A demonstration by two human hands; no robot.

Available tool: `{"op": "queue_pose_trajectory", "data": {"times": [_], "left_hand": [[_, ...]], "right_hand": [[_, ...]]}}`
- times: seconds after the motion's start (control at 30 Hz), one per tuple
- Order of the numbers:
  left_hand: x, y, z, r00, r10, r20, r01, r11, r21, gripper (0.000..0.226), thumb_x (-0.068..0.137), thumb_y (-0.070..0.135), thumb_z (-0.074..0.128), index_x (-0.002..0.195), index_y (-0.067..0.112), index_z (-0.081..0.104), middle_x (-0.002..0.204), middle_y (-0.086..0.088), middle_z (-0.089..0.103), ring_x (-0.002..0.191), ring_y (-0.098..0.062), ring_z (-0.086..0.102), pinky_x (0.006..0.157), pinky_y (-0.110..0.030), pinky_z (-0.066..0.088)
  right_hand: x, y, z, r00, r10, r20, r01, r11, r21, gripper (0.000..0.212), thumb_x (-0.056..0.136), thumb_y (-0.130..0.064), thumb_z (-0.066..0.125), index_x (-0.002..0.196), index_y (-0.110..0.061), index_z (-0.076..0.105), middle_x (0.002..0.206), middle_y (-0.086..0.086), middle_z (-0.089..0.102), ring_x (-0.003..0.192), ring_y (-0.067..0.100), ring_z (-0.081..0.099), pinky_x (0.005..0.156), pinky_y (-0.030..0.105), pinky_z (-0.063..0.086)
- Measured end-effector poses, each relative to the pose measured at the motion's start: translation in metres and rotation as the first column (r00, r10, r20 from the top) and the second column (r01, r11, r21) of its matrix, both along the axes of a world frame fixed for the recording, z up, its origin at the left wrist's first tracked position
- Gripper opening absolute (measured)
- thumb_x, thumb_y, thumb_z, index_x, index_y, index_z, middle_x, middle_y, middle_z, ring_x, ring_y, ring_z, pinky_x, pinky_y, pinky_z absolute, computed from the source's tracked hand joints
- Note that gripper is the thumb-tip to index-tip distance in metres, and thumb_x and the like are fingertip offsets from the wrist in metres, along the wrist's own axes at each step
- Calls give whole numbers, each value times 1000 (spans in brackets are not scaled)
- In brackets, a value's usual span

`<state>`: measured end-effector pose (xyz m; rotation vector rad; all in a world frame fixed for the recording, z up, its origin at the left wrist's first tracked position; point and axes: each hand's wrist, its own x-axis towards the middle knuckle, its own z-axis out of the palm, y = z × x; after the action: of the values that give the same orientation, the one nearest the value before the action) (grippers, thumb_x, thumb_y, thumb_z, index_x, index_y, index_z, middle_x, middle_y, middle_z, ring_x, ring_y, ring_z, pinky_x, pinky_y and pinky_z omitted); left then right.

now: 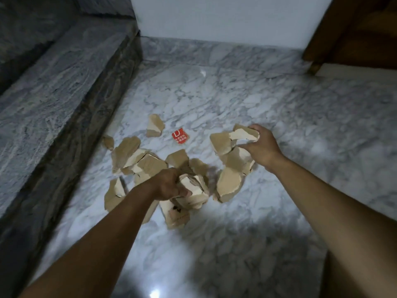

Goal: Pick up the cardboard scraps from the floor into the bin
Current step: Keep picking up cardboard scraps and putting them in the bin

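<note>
Down on the marble floor (236, 100), gathering cardboard scraps (129, 149): left hand (169, 187) clamped on a bunch (194, 187), right hand (263, 147) curled round a pale piece (242, 134); next, probably lifting both handfuls toward a bin out of view.

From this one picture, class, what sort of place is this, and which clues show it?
Probably an indoor room or landing: polished marble floor, a grey stone step along the left, a white wall behind.
</note>
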<state>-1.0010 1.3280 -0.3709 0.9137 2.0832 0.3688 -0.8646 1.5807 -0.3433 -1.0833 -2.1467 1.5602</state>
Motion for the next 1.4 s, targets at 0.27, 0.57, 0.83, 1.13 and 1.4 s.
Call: {"op": "queue_pose_trajectory", "data": {"times": [0.27, 0.57, 0.83, 1.13, 1.4], "left_hand": [[55, 66, -29, 982, -43, 186, 17, 990, 139, 68, 73, 34, 85, 133, 19, 57, 144, 7, 39, 131, -13, 44, 110, -30, 38], [54, 43, -48, 895, 175, 410, -290, 927, 236, 55, 79, 6, 79, 129, 3, 57, 116, -9, 69, 99, -16, 67, 93, -30, 55], [-22, -7, -14, 974, 220, 51, -225, 965, 136, 65, 72, 26, 87, 127, 25, 52, 112, 3, 66, 102, -17, 61, 85, -31, 49], [-48, 8, -29, 990, 138, 29, -139, 990, 38, 50, 67, 29, 90, 111, 22, 67, 104, 4, 72, 101, -17, 67, 90, -34, 54], [-58, 78, -66, 926, -177, -333, 68, 947, -313, 82, 67, 62, 78, 131, 17, 53, 157, -19, 11, 143, -42, 12, 116, -51, 22]], "right_hand": [[16, 4, -24, 963, -258, -84, 202, 888, -413, 43, 79, -10, 81, 120, -15, 68, 111, 8, 73, 102, 29, 70, 66, 34, 51], [15, 29, 1, 806, -551, -216, 463, 814, -351, 33, 78, -7, 81, 110, -13, 71, 105, 5, 73, 97, 25, 70, 79, 38, 58], [-6, 12, -29, 893, 236, 384, -241, 970, -37, 50, 72, -21, 89, 116, -8, 68, 120, 8, 69, 112, 28, 64, 96, 44, 53], [-3, -14, -105, 670, 202, 715, -315, 949, 27, 103, 72, -54, 82, 152, -12, 31, 151, 18, 36, 135, 37, 42, 108, 43, 42], [3, -17, -105, 716, 210, 666, -264, 964, -21, 86, 82, -42, 75, 147, -9, 29, 137, 18, 48, 121, 34, 53, 90, 38, 48]]}}
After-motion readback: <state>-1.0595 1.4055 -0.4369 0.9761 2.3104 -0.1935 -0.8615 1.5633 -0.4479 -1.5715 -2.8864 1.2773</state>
